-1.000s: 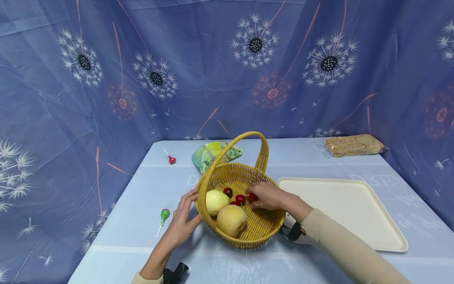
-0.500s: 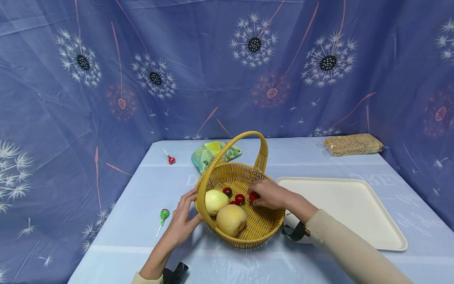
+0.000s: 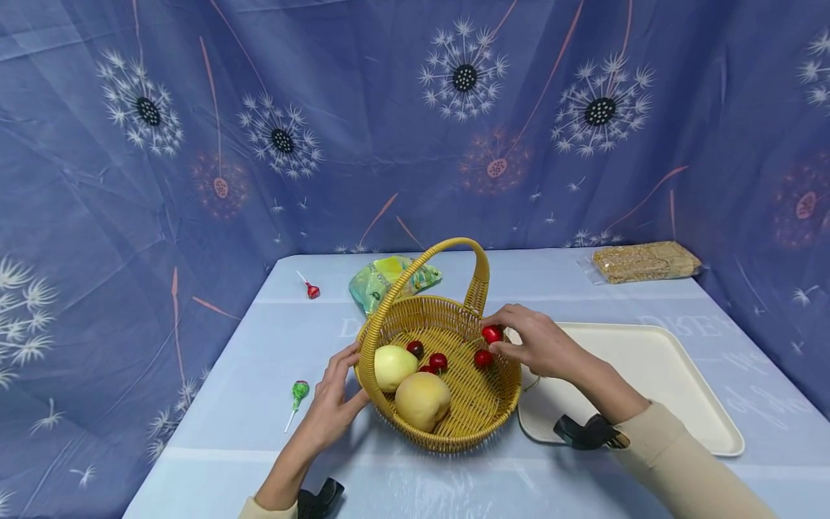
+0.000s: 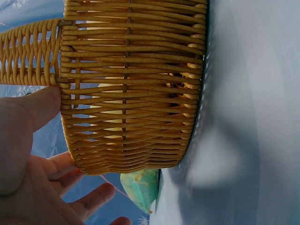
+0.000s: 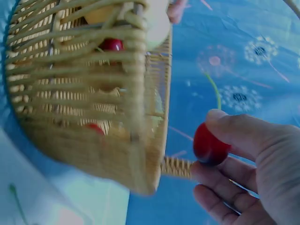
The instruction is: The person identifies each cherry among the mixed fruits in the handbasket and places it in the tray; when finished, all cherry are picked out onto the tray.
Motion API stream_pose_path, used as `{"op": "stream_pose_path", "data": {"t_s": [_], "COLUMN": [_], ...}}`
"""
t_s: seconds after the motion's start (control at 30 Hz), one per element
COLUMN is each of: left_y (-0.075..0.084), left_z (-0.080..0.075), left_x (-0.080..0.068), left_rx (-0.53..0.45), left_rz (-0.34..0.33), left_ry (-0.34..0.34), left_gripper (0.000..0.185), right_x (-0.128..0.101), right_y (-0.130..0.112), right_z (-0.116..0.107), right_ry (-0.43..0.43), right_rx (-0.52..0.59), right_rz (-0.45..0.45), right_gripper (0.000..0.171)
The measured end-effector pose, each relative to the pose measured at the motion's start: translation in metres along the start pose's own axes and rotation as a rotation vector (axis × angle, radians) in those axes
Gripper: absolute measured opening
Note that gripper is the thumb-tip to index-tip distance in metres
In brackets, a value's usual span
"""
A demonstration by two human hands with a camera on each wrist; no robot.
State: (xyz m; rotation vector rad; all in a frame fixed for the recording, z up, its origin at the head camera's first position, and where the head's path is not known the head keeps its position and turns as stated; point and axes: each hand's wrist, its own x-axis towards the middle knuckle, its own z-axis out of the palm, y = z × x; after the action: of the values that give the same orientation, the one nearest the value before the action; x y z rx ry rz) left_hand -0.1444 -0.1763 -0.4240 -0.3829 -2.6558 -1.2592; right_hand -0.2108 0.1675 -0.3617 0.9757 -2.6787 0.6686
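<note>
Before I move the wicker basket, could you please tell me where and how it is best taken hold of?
I would grip the top of the handle, coming from above: it arches high over the basket and its fruit, and nothing touches it up there.

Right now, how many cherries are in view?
5 visible: held cherry in the right hand; in the basket, rear dark cherry, middle cherry, half-hidden cherry behind the front yellow fruit, and right-side cherry. Others may be hidden.
</note>
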Motion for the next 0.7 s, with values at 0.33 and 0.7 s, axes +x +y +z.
{"op": "stream_pose_path", "data": {"t_s": [0.33,0.7], "left_y": [0.000,0.001], "left_z": [0.000,0.000], "left_x": [0.000,-0.001], "left_rx": [0.002,0.006], "left_rz": [0.001,0.019], "left_ry": [0.002,0.021], "left_gripper": [0.053,0.051], "right_x": [-0.045,-0.077], "right_y": [0.033,0.062], "right_z": [-0.008,0.001], "right_ry": [0.204,0.220], "right_rx": [0.017,-0.033], "right_rz": [0.107,0.185], "right_gripper": [0.037,0.038]}}
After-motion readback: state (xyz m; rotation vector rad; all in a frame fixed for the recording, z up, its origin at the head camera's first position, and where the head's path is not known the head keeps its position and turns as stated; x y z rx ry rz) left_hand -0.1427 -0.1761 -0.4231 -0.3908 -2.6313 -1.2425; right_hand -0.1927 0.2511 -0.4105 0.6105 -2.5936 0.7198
